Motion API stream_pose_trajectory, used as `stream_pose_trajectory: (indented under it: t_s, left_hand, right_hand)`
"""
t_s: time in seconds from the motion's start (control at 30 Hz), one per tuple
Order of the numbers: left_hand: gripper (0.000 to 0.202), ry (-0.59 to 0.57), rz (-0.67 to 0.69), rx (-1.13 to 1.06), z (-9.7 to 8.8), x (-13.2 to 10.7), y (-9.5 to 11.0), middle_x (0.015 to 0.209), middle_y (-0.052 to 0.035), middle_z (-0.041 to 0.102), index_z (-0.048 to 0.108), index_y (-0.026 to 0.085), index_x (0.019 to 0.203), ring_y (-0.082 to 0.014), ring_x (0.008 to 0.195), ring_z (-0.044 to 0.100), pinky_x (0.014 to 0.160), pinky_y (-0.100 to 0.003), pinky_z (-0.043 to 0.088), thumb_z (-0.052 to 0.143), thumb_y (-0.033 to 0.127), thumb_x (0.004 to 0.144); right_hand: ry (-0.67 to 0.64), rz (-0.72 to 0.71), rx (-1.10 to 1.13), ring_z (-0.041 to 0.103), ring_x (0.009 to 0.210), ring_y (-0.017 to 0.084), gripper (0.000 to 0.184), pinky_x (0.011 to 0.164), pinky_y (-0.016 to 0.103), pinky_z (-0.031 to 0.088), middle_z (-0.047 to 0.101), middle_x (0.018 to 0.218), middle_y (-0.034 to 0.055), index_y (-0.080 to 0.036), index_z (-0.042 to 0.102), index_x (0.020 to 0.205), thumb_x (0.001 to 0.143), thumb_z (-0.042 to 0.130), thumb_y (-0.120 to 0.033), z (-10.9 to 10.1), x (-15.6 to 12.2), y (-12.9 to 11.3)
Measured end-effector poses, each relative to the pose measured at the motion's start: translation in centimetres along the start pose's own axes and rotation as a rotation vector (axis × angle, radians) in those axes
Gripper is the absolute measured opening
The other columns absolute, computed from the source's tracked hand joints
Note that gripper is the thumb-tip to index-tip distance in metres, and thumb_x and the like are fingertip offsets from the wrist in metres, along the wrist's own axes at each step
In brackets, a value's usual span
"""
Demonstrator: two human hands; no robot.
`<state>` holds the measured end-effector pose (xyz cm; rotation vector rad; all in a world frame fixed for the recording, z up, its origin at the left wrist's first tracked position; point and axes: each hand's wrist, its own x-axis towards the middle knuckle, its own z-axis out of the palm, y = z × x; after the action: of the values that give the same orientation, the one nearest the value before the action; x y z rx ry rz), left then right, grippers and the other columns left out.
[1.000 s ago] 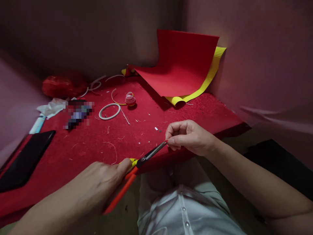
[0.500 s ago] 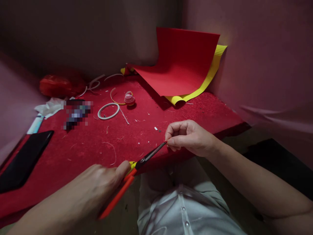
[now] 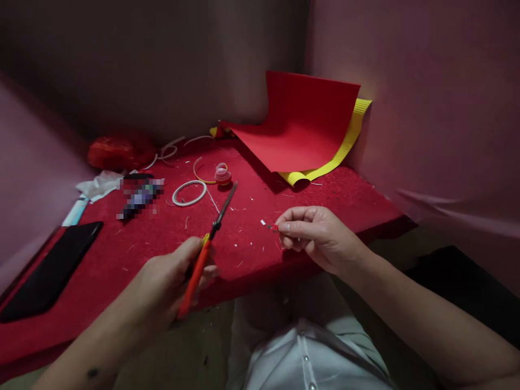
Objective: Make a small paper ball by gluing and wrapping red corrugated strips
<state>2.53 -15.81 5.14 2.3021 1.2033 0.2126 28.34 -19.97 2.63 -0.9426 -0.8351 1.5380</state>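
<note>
My left hand [image 3: 173, 281] is closed round the orange and yellow handles of a pair of scissors [image 3: 211, 238]. The dark blades are together and point up and away over the red table [image 3: 284, 254]. My right hand [image 3: 317, 235] is pinched on a tiny red paper piece [image 3: 274, 227] at its fingertips, just above the table's front edge. The blades and the paper piece are apart.
Red and yellow corrugated sheets [image 3: 304, 130] lean in the far right corner. A white ring [image 3: 189, 192], a small rolled paper coil [image 3: 222, 174], loose strips and scraps lie mid-table. A black phone [image 3: 49, 271], a blurred object [image 3: 140, 197], tissue and a red bag [image 3: 117, 151] sit at left.
The scissors' tip was at the paper in my right fingers. My left hand has swung the scissors away to the left, blades now pointing up. The right hand has hardly moved.
</note>
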Motion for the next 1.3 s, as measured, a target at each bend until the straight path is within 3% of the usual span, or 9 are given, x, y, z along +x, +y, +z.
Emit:
stream_pose_trajectory:
  t_s: [0.07,0.2,0.4,0.53,0.7,0.93,1.13,1.3]
  left_hand:
    - [0.023,0.060,-0.034,-0.176,0.1,0.8,1.7,0.077,0.0005,0.062,0.050,0.018,0.093,-0.0101,0.053,0.057,0.046,-0.019,0.045,0.050,0.039,0.084]
    - [0.029,0.178,-0.003,-0.635,0.4,2.4,4.8,0.095,-0.0018,0.063,0.052,0.018,0.095,-0.0073,0.058,0.057,0.051,-0.019,0.048,0.069,0.029,0.073]
    - [0.031,0.204,0.067,-1.013,1.2,3.9,6.0,0.070,0.0049,0.061,0.053,0.015,0.091,-0.0044,0.049,0.053,0.044,-0.015,0.042,0.075,0.019,0.069]
    - [0.027,0.205,0.051,-1.034,0.9,4.3,6.1,0.065,0.0059,0.058,0.051,0.014,0.089,-0.0044,0.048,0.052,0.044,-0.015,0.040,0.071,0.015,0.070]
    - [0.030,0.209,0.021,-0.957,0.5,4.8,5.9,0.073,0.0030,0.060,0.051,0.014,0.090,-0.0053,0.053,0.053,0.047,-0.017,0.041,0.072,0.018,0.069]
    - [0.030,0.160,0.013,-1.019,0.7,5.5,6.0,0.064,0.0061,0.053,0.050,0.014,0.087,-0.0037,0.045,0.047,0.041,-0.016,0.035,0.070,0.021,0.066]
    - [0.029,0.178,0.052,-0.979,-0.7,6.2,5.3,0.060,0.0053,0.056,0.050,0.014,0.089,-0.0049,0.046,0.048,0.044,-0.017,0.038,0.069,0.020,0.068]
    - [0.027,0.139,0.096,-0.986,-1.8,7.4,4.5,0.063,0.0033,0.059,0.051,0.014,0.088,-0.0053,0.046,0.050,0.044,-0.017,0.038,0.068,0.019,0.068]
  right_hand:
    - [-0.006,-0.005,0.019,0.051,0.048,0.008,0.012,0.049,0.020,0.037,0.062,0.054,0.0001,-0.013,0.067,0.073,0.069,0.073,-0.022,0.5,0.0,0.0]
    - [-0.048,-0.012,0.042,0.054,0.049,0.009,0.011,0.049,0.021,0.039,0.066,0.056,0.0019,-0.013,0.069,0.076,0.068,0.073,-0.019,1.6,-0.1,0.2]
    - [-0.064,-0.101,-0.014,0.055,0.050,0.009,0.009,0.051,0.022,0.041,0.067,0.058,0.0007,-0.015,0.069,0.076,0.069,0.073,-0.017,2.3,0.1,0.6]
    - [-0.071,-0.095,-0.041,0.055,0.050,0.009,0.009,0.051,0.022,0.042,0.067,0.059,0.0007,-0.016,0.068,0.077,0.069,0.073,-0.017,2.2,0.3,0.7]
    - [-0.073,-0.087,-0.060,0.054,0.049,0.009,0.009,0.051,0.022,0.042,0.067,0.058,0.0006,-0.015,0.067,0.075,0.069,0.073,-0.017,2.1,0.7,0.6]
    - [-0.091,-0.071,-0.093,0.056,0.049,0.009,0.009,0.051,0.022,0.042,0.066,0.058,0.0007,-0.015,0.064,0.073,0.070,0.073,-0.017,2.0,1.7,0.3]
    - [-0.069,-0.152,-0.018,0.065,0.060,0.013,0.011,0.065,0.027,0.050,0.068,0.070,0.0004,-0.016,0.064,0.077,0.073,0.073,-0.021,1.1,3.0,-0.1]
    - [-0.080,-0.113,0.057,0.067,0.062,0.015,0.017,0.067,0.029,0.051,0.071,0.071,0.0034,-0.017,0.059,0.075,0.076,0.071,-0.028,0.6,4.5,-0.6]
